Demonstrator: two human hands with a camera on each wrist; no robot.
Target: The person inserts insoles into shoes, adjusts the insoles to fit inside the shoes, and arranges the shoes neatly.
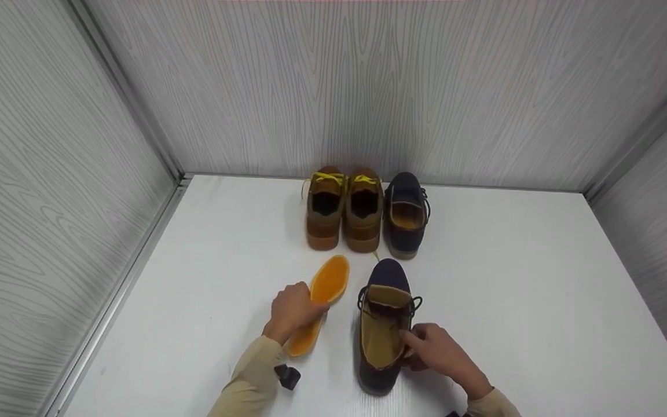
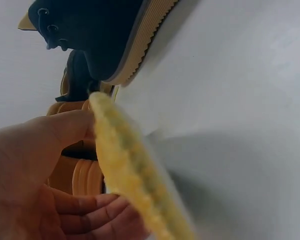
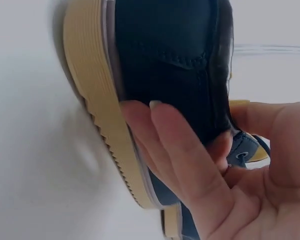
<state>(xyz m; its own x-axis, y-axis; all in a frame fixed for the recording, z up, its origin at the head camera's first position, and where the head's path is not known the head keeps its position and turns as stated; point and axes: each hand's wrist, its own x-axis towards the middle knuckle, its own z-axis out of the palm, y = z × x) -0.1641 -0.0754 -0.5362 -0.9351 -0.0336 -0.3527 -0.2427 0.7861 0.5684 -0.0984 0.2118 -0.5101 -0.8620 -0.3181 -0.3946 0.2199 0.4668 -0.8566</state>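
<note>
My left hand (image 1: 294,313) holds an orange-yellow insole (image 1: 330,279) by its middle, just left of a navy shoe (image 1: 389,274). Seen edge-on in the left wrist view, the insole (image 2: 121,155) is fuzzy, with the thumb on one side and the fingers below. The navy shoe stands upright with its toe pointing away and its tan inside showing. My right hand (image 1: 439,351) grips the right side of its collar near the heel, thumb over the rim into the opening. In the right wrist view, fingers (image 3: 177,135) press on the shoe's outer side (image 3: 162,35) above its ridged tan sole.
Behind, a brown shoe with yellow laces (image 1: 323,223) and its mate (image 1: 362,226) stand side by side near the back wall (image 1: 356,92). A second navy shoe (image 1: 405,188) stands to their right. White tabletop (image 1: 513,278) surrounds them, with panels at both sides.
</note>
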